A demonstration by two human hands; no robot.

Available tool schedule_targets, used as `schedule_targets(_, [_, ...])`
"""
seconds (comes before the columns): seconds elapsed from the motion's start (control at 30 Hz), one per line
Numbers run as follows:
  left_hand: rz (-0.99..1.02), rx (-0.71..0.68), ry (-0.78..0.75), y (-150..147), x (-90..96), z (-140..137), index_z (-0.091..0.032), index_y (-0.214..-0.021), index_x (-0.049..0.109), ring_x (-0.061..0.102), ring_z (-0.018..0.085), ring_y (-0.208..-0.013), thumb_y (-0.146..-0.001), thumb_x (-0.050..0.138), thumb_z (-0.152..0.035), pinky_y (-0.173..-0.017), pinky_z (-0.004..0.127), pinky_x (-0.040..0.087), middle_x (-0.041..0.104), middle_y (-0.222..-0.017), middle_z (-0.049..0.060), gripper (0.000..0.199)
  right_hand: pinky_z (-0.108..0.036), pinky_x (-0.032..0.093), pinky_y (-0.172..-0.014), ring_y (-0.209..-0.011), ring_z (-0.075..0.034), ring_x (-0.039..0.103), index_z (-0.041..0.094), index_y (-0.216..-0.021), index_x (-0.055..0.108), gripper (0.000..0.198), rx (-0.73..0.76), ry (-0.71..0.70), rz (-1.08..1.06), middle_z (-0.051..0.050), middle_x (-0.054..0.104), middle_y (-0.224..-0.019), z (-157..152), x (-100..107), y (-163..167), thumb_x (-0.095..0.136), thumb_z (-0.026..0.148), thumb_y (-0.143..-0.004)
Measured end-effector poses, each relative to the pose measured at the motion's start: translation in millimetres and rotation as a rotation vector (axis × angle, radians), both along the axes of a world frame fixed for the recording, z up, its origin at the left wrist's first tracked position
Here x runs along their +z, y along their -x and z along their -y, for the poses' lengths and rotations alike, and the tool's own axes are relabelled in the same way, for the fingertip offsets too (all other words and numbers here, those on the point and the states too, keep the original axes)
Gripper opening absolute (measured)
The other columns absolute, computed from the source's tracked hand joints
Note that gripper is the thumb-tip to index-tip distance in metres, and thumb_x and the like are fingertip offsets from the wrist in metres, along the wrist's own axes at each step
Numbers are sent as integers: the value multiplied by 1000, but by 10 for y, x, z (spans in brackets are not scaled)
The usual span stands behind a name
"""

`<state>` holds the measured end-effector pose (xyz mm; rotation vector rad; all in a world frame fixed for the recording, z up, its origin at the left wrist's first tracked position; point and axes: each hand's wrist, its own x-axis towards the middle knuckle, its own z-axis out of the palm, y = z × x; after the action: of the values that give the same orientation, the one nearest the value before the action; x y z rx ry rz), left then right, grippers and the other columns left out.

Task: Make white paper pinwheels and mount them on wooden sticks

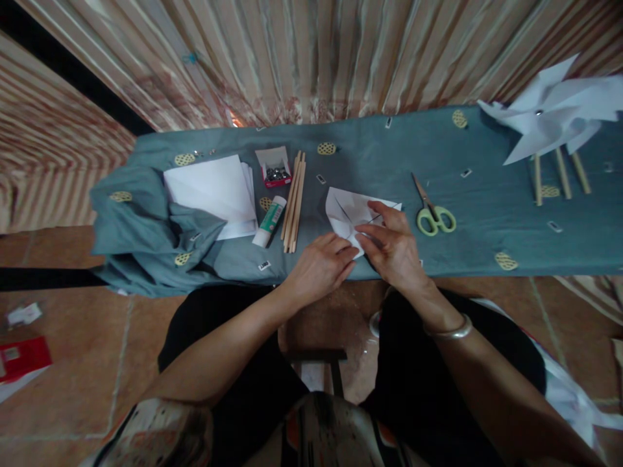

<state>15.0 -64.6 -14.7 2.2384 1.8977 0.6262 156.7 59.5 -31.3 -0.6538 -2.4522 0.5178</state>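
A white paper sheet (pixel 346 202) with slits cut into it lies near the table's front edge, one near corner bent up. My left hand (pixel 324 264) grips that paper at its near left side, fingers closed. On the right, my right hand (pixel 389 243) pinches a folded part of the paper near its middle, thumb and forefinger close together. Just right of it, green-handled scissors (pixel 432 214) lie with blades pointing away. Left of the paper are several wooden sticks (pixel 294 204), a glue stick (pixel 269 222) and an open box of metal pushpins (pixel 275 170).
A stack of white paper (pixel 211 194) lies on the left of the green tablecloth (pixel 370 149). Finished white paper pinwheels (pixel 540 120) on wooden sticks stand out at the far right. A striped curtain (pixel 311 58) hangs behind the table. A red packet (pixel 24 359) is on the floor.
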Motion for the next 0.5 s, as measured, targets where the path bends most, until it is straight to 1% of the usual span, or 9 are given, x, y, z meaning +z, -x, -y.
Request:
schedule_targets(0.1, [-6, 4, 8, 1, 5, -1, -14, -106, 64, 56, 22, -94, -96, 47, -25, -85, 36, 50, 65, -100, 8, 23, -49, 45, -103, -126, -29, 50, 23, -99, 71, 23, 14, -55, 53, -9, 55, -138, 29, 27, -6, 49, 28, -94])
schedule_targets(0.2, [-9, 3, 8, 0, 11, -1, -13, -106, 65, 56, 22, -93, -95, 49, -24, -84, 36, 50, 65, -99, 8, 22, -48, 44, -102, -129, -29, 47, 24, -105, 69, 27, 30, -121, 139, -9, 51, -142, 67, 53, -19, 45, 21, -93])
schedule_targets(0.33, [0, 1, 7, -2, 9, -1, -14, -106, 65, 55, 22, -93, -95, 49, -25, -83, 36, 50, 65, -99, 9, 22, -49, 45, -98, -129, -32, 44, 16, -111, 65, 30, 53, -229, 226, -15, 49, -143, 123, 48, -42, 41, 16, -92])
schedule_targets(0.4, [9, 3, 2, -3, 6, -1, -14, -106, 65, 55, 22, -93, -95, 49, -25, -83, 36, 50, 65, -99, 9, 22, -48, 45, -97, -129, -31, 44, 16, -114, 63, 31, 49, -255, 248, -16, 49, -143, 153, 28, -50, 40, 17, -94])
schedule_targets(0.5, [27, 9, 1, -6, 8, -2, -14, -104, 65, 55, 22, -93, -94, 50, -25, -84, 36, 50, 64, -99, 9, 21, -48, 45, -98, -130, -30, 43, 16, -122, 58, 33, 44, -259, 256, -16, 49, -143, 197, -10, -53, 37, 17, -95])
